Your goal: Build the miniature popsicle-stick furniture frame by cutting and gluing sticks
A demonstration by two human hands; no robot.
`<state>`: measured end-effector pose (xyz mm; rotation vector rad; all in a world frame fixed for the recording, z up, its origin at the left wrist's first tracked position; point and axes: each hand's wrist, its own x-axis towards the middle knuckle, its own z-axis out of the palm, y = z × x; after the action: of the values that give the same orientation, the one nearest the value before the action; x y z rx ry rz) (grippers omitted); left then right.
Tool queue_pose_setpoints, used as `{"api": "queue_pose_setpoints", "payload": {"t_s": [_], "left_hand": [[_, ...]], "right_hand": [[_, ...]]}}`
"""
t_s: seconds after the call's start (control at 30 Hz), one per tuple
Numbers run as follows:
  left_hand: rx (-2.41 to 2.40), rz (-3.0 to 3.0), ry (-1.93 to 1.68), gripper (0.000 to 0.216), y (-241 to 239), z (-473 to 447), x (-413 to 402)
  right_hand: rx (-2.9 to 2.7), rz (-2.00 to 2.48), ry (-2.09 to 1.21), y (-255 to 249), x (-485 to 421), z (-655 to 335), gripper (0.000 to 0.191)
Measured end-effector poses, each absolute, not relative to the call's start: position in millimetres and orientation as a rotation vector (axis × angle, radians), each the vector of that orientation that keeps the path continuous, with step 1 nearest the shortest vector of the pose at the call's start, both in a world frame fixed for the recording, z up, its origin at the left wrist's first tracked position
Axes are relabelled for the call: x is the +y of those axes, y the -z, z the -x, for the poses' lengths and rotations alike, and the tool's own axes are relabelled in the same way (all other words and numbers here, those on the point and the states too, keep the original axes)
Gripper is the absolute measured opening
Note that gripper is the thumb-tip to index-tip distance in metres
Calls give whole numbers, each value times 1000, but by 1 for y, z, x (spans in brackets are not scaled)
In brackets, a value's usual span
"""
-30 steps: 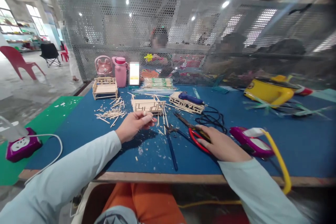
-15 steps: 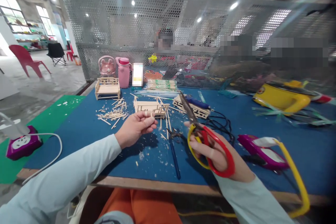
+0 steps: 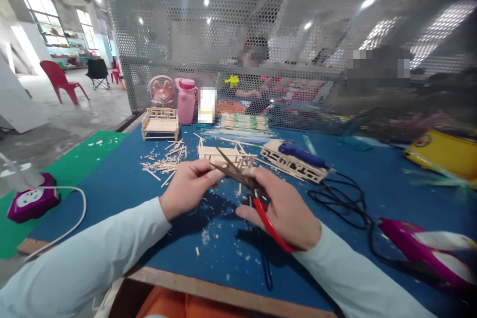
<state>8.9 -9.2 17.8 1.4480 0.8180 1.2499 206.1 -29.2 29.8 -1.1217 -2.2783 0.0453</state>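
Note:
My right hand (image 3: 283, 208) is closed around red-and-yellow-handled scissors (image 3: 246, 184), whose open blades point left toward my left hand. My left hand (image 3: 188, 186) pinches a small wooden stick piece (image 3: 209, 163) at its fingertips, right at the scissor blades. Both hands hover above the blue table mat (image 3: 112, 179). Just behind them sits a half-built wooden stick frame (image 3: 223, 153).
A finished miniature wooden bench (image 3: 161, 124), loose sticks and offcuts (image 3: 166, 159), a blue glue gun (image 3: 300, 154) on a lattice panel, black cable (image 3: 343, 198), pink bottles (image 3: 185, 100), a purple socket strip (image 3: 28, 201). People work behind the mesh screen (image 3: 261, 35).
My right hand lifted the scissors off the mat and swung them left to the stick held by my left hand. The view shifted right.

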Motion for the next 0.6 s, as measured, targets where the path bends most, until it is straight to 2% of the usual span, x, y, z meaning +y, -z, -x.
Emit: {"api": "queue_pose_setpoints", "payload": {"t_s": [0.37, 0.6], "left_hand": [[873, -1666, -1241, 17, -15, -6, -12], [837, -1825, -1325, 16, -14, -6, -16]], "right_hand": [[-2251, 1052, 14, -19, -31, -204, 53], [-2241, 1009, -56, -19, -33, -202, 52]]}}
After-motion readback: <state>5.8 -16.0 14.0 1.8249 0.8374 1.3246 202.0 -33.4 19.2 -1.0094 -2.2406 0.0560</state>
